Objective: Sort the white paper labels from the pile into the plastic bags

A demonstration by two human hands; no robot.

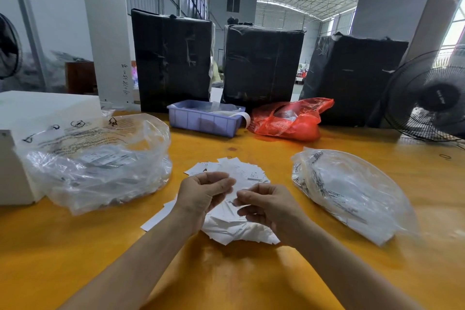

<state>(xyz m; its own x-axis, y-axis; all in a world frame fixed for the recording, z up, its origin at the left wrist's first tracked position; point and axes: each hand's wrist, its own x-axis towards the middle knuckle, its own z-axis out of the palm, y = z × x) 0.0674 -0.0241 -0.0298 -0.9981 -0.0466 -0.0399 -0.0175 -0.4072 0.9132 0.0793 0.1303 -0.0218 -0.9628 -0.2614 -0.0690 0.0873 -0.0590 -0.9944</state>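
On the yellow table, clear plastic bags lie toward the left edge and right edge, the label pile between them, where the left hand and right hand pinch one white label together.

1. Single head-worn view, wide-angle, with bent edges.
2. Looks forward and down over the yellow worktop.
3. Close above both hands, left hand and right hand, forearms entering from the bottom edge.
4. Reaches back to black bales and warehouse roof.
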